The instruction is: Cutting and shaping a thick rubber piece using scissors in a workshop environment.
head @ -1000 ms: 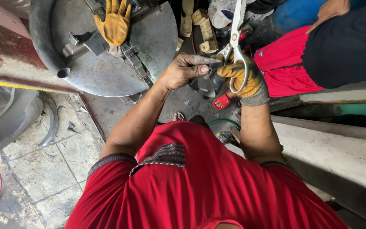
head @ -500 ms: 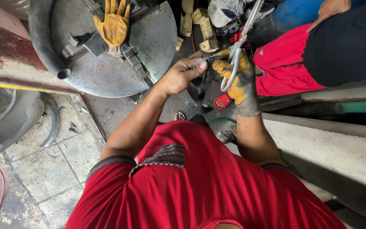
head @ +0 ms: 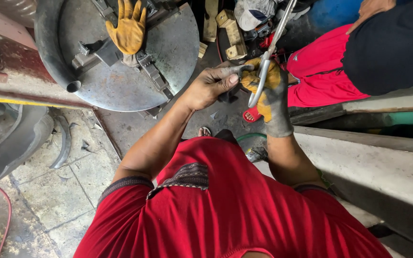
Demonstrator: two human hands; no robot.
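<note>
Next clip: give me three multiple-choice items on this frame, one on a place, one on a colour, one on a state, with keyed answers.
1. Where does the spare yellow glove lie?
A on the round metal disc
B on the floor tiles
C on the concrete ledge

2. What colour is the shirt?
A blue
B red
C white

3. Which hand is gloved?
A left
B right
C both

Answers: A, it rests on the disc; B, the cloth is red; B, the right hand wears a glove and grips the bent metal rod, while the left hand is bare.

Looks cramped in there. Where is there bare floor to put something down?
Bare tiles lie lower left, between the round metal disc and the red shirt. The concrete ledge at right is also bare. Around both hands it is crowded with wooden blocks.
</note>
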